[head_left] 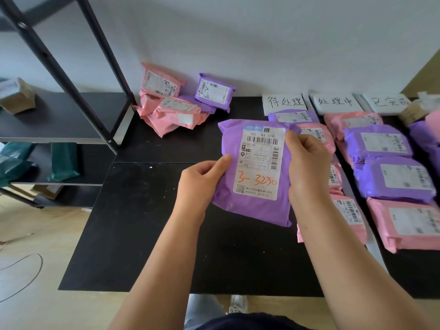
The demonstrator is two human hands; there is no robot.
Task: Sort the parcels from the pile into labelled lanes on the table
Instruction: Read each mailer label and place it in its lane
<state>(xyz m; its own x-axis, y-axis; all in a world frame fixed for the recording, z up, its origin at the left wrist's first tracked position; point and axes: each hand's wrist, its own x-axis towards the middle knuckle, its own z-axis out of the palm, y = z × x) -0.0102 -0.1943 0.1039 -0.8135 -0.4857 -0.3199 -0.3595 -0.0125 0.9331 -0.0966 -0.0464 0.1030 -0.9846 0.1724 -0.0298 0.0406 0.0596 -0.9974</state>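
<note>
Black table: parcel pile at back, lane labels, parcel rows right

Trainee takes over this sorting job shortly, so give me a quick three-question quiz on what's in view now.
1. True or false: the left hand and the right hand both hold the purple parcel.
2. The orange handwriting on its label reads: A) 3-3230 B) 5-1120 C) 7-4408
3. Fill in: the unsorted pile sits at the back of the table, against the ____.
Key: 1 true; 2 A; 3 wall.
</note>
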